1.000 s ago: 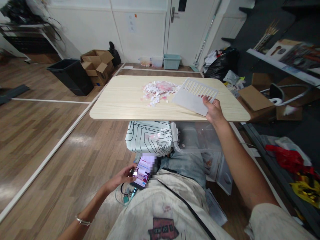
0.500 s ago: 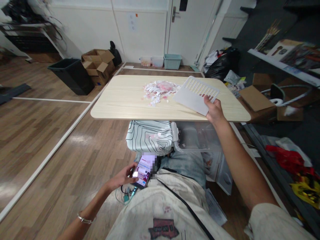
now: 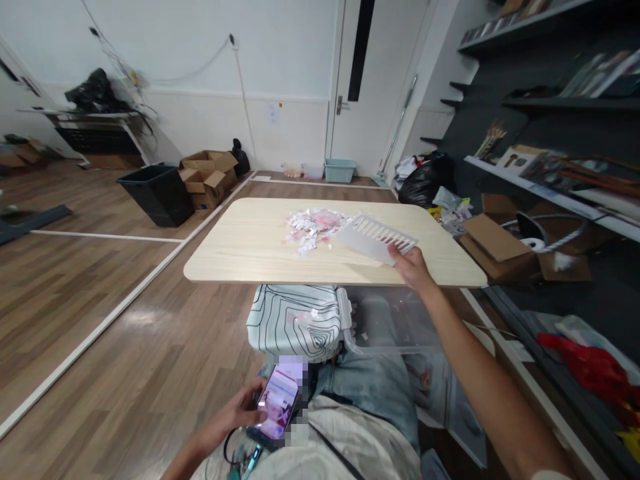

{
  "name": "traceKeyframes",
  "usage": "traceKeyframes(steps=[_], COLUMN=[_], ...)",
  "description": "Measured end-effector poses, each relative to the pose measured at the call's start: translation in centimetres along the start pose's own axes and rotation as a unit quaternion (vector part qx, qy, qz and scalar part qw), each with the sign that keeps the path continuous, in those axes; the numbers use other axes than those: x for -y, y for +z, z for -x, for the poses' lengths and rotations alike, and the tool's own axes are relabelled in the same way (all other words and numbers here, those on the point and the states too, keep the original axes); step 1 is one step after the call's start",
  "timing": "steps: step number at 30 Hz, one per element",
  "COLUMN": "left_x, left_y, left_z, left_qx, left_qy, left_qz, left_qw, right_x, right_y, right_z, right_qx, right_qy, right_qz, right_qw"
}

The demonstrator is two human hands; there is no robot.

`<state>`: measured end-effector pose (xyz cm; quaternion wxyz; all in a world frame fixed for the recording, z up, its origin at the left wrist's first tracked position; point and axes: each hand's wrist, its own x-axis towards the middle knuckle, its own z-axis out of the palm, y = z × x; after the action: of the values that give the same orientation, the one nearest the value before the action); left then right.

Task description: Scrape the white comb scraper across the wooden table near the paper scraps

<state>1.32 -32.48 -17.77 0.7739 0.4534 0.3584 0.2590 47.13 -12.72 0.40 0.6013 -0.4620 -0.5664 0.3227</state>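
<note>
My right hand (image 3: pixel 410 264) grips one corner of a flat white slotted plastic panel (image 3: pixel 373 237), which lies low over the light wooden table (image 3: pixel 250 247). The panel's far edge sits beside a pile of torn white and pink paper scraps (image 3: pixel 313 225) near the table's middle. Down at my lap, my left hand (image 3: pixel 235 417) is closed around a phone (image 3: pixel 277 405) with a lit screen. A cable hangs below the phone.
Under the table sit a line-patterned cushion (image 3: pixel 295 320) and a clear plastic bin (image 3: pixel 395 320). A black bin (image 3: pixel 157 193) and open cardboard boxes (image 3: pixel 207 177) stand on the wooden floor at left. Shelves, boxes and a black rubbish bag (image 3: pixel 425 183) crowd the right side.
The view has tilted upward, showing more wall and door. My right hand has lowered the slotted panel flatter toward the table. My left hand still holds the phone.
</note>
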Motion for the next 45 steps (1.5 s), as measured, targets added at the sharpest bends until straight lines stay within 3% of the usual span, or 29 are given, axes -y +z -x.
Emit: traceKeyframes(steps=[4,8,17,21,24,29,31,35,45], left_x=[0.9,1.3,0.8,1.1,1.0,0.4,0.3,0.4,-0.1], left_y=[-0.1,-0.2,0.2,0.3,0.4,0.5,0.5,0.7,1.0], left_z=[-0.5,-1.3,-0.7,-0.7,-0.6,-0.5,-0.4,-0.3,0.3], left_qx=[-0.013,0.025,0.023,0.001,0.003,0.011,0.006,-0.006,0.002], left_qy=[0.008,0.019,0.026,0.018,0.022,0.029,0.032,0.037,0.03], left_qz=[0.0,0.014,0.055,0.055,0.058,0.038,0.034,0.043,0.033], left_qw=[1.0,0.999,0.998,0.998,0.998,0.999,0.999,0.998,0.999], right_x=[1.8,3.1,2.9,3.2,3.8,3.7,3.3,3.0,4.4], right_y=[0.6,1.8,5.2,5.5,4.3,1.7,1.1,1.3,4.7], right_z=[0.6,1.2,0.3,0.4,0.5,-0.1,-0.4,0.0,1.7], right_qx=[0.071,0.119,0.183,0.224,0.214,0.086,0.067,0.098,0.207], right_qy=[-0.023,-0.022,-0.08,-0.096,-0.089,-0.069,-0.067,-0.062,-0.084], right_qz=[0.078,0.113,0.137,0.14,0.137,0.142,0.149,0.158,0.154], right_qw=[0.994,0.986,0.97,0.96,0.963,0.984,0.984,0.981,0.963])
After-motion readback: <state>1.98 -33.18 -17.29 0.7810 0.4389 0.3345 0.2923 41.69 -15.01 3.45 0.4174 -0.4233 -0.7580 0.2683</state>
